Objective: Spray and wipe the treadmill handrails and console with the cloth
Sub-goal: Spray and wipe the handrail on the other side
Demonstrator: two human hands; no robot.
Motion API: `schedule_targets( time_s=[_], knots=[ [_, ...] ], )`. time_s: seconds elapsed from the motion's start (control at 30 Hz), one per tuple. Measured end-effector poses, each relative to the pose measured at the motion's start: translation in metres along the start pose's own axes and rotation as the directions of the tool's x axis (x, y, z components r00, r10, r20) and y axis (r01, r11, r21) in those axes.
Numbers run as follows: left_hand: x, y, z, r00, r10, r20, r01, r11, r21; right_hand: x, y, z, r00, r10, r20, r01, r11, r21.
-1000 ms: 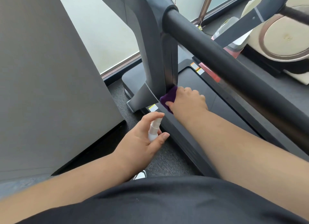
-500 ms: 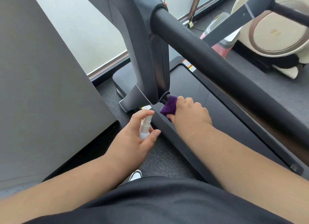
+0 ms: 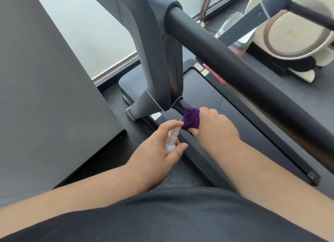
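A thick black handrail [image 3: 244,73] runs from the treadmill's grey upright [image 3: 155,64] toward the lower right. Below it a shorter, lower black bar [image 3: 180,105] sticks out of the upright's base. My right hand [image 3: 215,127] presses a purple cloth [image 3: 190,119] around this lower bar, fingers closed on the cloth. Just left of it, my left hand [image 3: 155,151] grips a small white spray bottle [image 3: 46,141]... held upright, nozzle near the cloth. The console is out of view.
The black treadmill deck [image 3: 207,104] lies under the rails. A large grey panel [image 3: 45,97] stands close on the left. A frosted window [image 3: 90,30] is behind, and a beige exercise machine [image 3: 296,30] sits at the top right on dark carpet.
My right hand with the cloth has slid down from the upright's edge onto the lower bar. My left hand with the bottle stays beside it; the view shifted slightly.
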State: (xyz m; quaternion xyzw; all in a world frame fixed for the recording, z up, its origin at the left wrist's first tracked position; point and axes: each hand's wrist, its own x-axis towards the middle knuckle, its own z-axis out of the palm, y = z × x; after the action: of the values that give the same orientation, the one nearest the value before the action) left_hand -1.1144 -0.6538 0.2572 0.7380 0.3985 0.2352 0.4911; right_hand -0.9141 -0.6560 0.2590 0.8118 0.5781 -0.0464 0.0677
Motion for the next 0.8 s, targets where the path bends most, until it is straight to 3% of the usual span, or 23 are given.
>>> schedule_targets(
  time_s=[0.2,0.47,0.8],
  knots=[
    [-0.01,-0.011,-0.022,1.0,-0.016,-0.026,0.017,1.0,0.001,0.004,-0.012,0.005,0.998,0.054,-0.025,-0.056,0.993,-0.102],
    [-0.022,-0.014,-0.028,1.0,-0.03,-0.006,0.03,0.999,0.042,0.059,-0.057,0.01,0.993,0.109,0.033,-0.109,0.994,-0.008],
    [-0.028,0.014,0.019,0.985,0.107,0.133,-0.11,0.994,0.015,-0.002,-0.011,0.012,0.996,0.08,-0.037,-0.081,0.996,-0.026]
  ],
)
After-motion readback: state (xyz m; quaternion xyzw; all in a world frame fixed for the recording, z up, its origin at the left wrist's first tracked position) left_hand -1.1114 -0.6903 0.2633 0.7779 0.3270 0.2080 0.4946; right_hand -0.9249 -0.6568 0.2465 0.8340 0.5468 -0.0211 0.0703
